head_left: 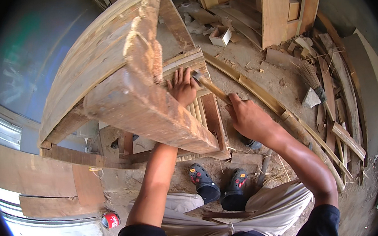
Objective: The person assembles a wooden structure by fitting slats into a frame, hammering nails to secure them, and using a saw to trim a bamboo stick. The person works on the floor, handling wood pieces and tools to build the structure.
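Note:
A wooden chair-like frame with a curved slatted panel stands tilted before me. My left arm passes behind its thick beam, and my left hand lies on the narrow slats, fingers stretched out. My right hand is closed around the wooden handle of a hammer. The hammer's metal head is right beside my left fingertips, over the slats. Whether a nail stands under the head cannot be made out.
Long wooden strips lie on the dirt floor to the right, near a pile of scrap boards and a straw broom. A small open box sits farther back. A red can stands at lower left. My clogs are close below the frame.

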`<state>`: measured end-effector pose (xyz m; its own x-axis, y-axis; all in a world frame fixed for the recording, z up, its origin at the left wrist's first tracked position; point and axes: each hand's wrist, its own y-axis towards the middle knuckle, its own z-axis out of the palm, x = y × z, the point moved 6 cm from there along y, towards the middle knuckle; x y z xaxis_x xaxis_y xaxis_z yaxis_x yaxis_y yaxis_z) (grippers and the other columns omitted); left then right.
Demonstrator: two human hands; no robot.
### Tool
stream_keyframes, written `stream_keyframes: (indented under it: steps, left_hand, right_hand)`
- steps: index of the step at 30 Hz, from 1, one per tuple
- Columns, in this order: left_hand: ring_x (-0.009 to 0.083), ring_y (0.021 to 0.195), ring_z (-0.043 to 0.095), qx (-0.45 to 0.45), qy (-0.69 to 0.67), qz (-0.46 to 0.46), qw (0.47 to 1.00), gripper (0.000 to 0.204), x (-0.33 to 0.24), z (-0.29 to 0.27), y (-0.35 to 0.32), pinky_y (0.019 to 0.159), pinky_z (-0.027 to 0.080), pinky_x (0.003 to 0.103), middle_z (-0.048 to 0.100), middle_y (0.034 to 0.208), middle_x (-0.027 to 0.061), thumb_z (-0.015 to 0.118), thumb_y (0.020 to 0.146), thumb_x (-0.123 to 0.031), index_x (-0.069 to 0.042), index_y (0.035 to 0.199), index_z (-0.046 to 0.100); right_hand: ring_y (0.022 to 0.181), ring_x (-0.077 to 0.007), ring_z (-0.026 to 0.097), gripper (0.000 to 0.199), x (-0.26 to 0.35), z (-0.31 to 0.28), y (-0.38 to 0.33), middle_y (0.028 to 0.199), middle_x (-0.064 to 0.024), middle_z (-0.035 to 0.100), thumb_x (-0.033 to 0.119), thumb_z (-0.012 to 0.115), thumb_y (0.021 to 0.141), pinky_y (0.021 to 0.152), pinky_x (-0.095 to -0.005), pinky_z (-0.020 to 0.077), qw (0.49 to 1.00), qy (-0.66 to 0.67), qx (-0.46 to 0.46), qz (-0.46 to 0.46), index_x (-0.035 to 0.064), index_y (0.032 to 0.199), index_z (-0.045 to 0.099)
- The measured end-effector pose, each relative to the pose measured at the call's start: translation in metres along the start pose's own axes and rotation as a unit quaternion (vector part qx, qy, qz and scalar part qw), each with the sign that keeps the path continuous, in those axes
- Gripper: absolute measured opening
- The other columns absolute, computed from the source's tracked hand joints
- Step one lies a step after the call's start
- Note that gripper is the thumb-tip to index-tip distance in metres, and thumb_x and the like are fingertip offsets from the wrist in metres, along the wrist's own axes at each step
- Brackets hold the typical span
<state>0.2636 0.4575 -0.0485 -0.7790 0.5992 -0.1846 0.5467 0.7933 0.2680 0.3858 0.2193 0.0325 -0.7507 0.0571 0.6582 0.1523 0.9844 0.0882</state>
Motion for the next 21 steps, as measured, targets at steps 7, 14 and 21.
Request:
stream_keyframes:
  steps: [7,14,21]
  left_hand:
    - [0.0305,0.147,0.020,0.005,-0.127,-0.030,0.991,0.053,-0.002,0.004,-0.007,0.116,0.011,0.062,0.025,0.158,0.0133,0.034,0.099,-0.035,-0.015,0.148,0.035]
    - [0.0327,0.147,0.019,-0.104,-0.022,0.068,0.992,0.051,0.008,0.008,-0.010,0.116,0.011,0.061,0.024,0.158,0.0136,0.034,0.100,-0.039,-0.014,0.143,0.040]
    - [0.0336,0.147,0.019,-0.021,-0.027,-0.022,0.999,0.056,-0.004,0.002,-0.006,0.116,0.010,0.060,0.025,0.158,0.0145,0.031,0.100,-0.044,-0.013,0.147,0.037]
  right_hand:
    - [0.064,-0.0486,0.060,0.024,0.007,-0.001,0.002,0.066,-0.0286,0.060,0.019,0.049,0.099,0.061,-0.0558,0.0465,0.995,0.011,-0.093,-0.031,0.0005,0.114,0.046]
    - [0.065,-0.0485,0.060,0.024,0.011,0.004,-0.002,0.066,-0.0285,0.060,0.018,0.049,0.098,0.060,-0.0549,0.0474,0.995,-0.004,-0.100,-0.028,0.0009,0.115,0.044]
    - [0.068,-0.0497,0.060,0.033,0.005,-0.003,-0.002,0.068,-0.0286,0.061,0.021,0.048,0.098,0.063,-0.0556,0.0488,0.994,-0.004,-0.109,-0.007,0.0012,0.124,0.042]
